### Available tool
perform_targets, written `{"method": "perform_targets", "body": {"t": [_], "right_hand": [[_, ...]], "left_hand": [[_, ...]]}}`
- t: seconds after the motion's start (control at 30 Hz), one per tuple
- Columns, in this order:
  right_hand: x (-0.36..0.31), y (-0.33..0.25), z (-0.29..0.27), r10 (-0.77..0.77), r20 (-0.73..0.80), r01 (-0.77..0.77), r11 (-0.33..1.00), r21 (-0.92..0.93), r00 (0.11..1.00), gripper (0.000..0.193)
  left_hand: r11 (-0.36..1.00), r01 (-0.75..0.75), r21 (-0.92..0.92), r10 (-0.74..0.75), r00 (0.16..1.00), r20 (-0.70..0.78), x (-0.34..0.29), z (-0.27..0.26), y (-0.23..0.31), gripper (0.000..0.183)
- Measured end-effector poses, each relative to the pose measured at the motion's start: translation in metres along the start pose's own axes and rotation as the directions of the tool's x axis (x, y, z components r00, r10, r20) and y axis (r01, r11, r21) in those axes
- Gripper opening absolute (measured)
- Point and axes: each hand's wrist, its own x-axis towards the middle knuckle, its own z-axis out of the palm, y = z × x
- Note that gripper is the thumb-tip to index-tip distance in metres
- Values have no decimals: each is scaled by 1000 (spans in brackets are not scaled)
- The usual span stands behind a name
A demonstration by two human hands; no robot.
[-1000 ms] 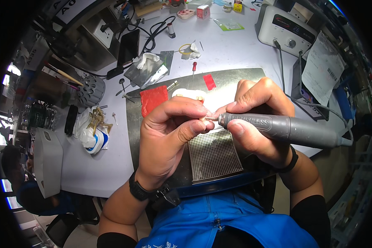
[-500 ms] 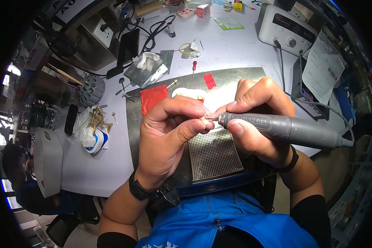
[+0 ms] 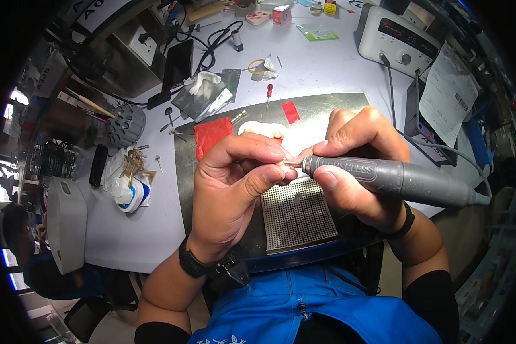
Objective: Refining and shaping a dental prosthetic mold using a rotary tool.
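The big white desk [image 3: 137, 246] spreads under the left grip [image 3: 229, 189] and right grip [image 3: 367, 152]. A plate full of little holes [image 3: 295, 221] lies below them. The right grip wraps a fat grey tool [image 3: 421, 183]. The left grip pinches a tiny pale piece [image 3: 282, 166] beside the tool's thin tip [image 3: 294, 164].

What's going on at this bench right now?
A person's left hand pinches a small pale piece between thumb and fingers. The right hand grips a grey handheld tool, its thin bit pointed at the piece; whether the bit is spinning can't be told. Both hands are above a bench with a perforated grille. A white control box stands to the right.
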Motion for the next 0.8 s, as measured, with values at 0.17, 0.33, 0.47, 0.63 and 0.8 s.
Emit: {"method": "perform_targets", "body": {"t": [0.17, 0.33, 0.47, 0.63, 0.8], "right_hand": [[-1, 0, -1, 5, -2, -5, 1000, -30, 1000, 24], [0, 0, -2, -30, 21, 31, 998, -62, 999, 25], [1, -1, -2, -31, 30, 33, 998, -57, 999, 25], [1, -1, 1, -25, 26, 27, 997, -68, 999, 22], [1, 0, -1, -39, 27, 40, 997, -63, 999, 20]], "left_hand": [[1000, 1, 3, -1, 1000, -12, -1, 1, 0, 17], [1000, 7, -4, -7, 1000, -2, -1, 0, 0, 16], [995, -41, -93, 43, 999, 14, 2, -1, -2, 18], [1000, 3, -7, -3, 1000, 27, 0, -1, 0, 16], [995, -30, -94, 31, 999, 15, 2, -3, -5, 14]]}}
